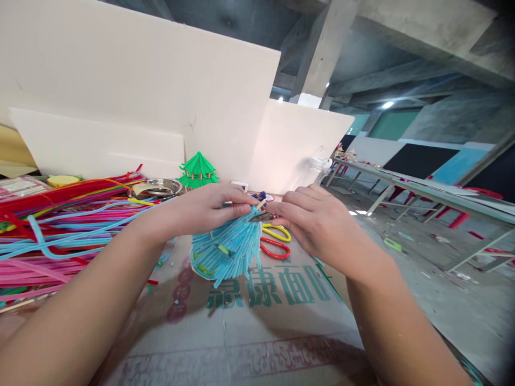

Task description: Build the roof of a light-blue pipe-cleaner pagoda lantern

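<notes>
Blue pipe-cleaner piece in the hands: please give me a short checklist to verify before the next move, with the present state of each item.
1. Left hand grips the top of the blue pipe-cleaner piece: ok.
2. Right hand is closed at the same top: ok.
3. What the right fingertips pinch: cannot tell.
4. Piece is lifted above the cardboard sheet: cannot tell.
5. Scissors lie apart from both hands: ok.
6. Spare pipe cleaners lie beside the left arm: ok.

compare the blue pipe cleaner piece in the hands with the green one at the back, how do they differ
The blue piece is light blue and held up off the table by the left hand and right hand; the green piece is green and stands alone, untouched, by the white board. The blue one flares as a single loose skirt; the green one shows stacked tiers. Both are cone-shaped roofs.
</notes>
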A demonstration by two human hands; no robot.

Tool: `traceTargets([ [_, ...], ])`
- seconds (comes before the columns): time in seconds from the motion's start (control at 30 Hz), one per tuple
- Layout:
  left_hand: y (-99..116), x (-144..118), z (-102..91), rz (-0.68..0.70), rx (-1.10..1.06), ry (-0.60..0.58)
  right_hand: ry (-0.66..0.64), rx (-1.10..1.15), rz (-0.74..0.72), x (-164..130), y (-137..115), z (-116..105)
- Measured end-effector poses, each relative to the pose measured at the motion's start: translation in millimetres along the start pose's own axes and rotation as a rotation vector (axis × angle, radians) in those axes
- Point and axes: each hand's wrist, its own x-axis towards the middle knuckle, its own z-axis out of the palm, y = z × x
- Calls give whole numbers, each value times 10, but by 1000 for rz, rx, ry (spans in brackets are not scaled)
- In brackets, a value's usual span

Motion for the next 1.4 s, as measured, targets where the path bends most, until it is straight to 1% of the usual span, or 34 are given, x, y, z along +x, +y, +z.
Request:
traceTargets([
  [0.13,-1,-12,1,-1,-1,5,-17,47,29,0,-15,7],
  [0.3,-8,-14,2,4,8,15,-21,46,40,8,-27,23],
  [0.63,18,-7,11,31,-5,-1,-4,47,4,18,8,6],
  [0.83,24,-3,-1,25,-26,-6,15,49,-22,10,9,20],
  [1.03,12,-27,-26,-9,-5,0,1,89,30,-12,16,33],
  [1.27,2,-19,-3,17,-17,13,1,81,28,0,5,32],
  [1.4,6,-26,-1,6,-10,11,13,77,26,-3,11,31],
])
